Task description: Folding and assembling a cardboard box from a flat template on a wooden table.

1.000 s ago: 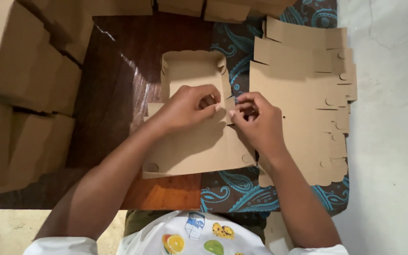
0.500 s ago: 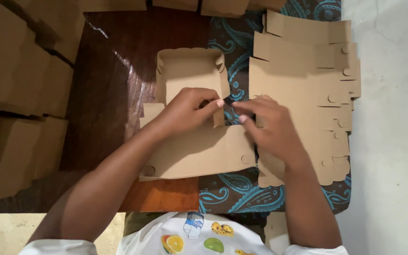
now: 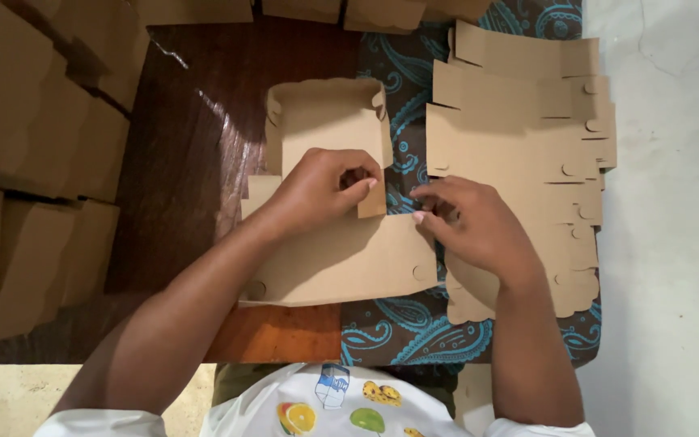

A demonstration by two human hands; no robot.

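1. Folding cardboard at a dark wooden tabletop (image 3: 204,162), I work a half-formed brown box blank (image 3: 341,259) lying flat in front of me, its far end already raised into low walls.
2. My left hand (image 3: 321,190) curls over the blank's middle, fingers (image 3: 362,188) pinched shut on an upright side flap (image 3: 372,198).
3. My right hand (image 3: 475,226) rests at the blank's right edge, fingertips bent down and pressing on the cardboard there; whether they grip it, I cannot tell.
4. Just right of that hand, a stack of flat blanks (image 3: 519,121) lies on a blue patterned cloth (image 3: 414,324).
5. Finished boxes (image 3: 34,162) are piled at my left.
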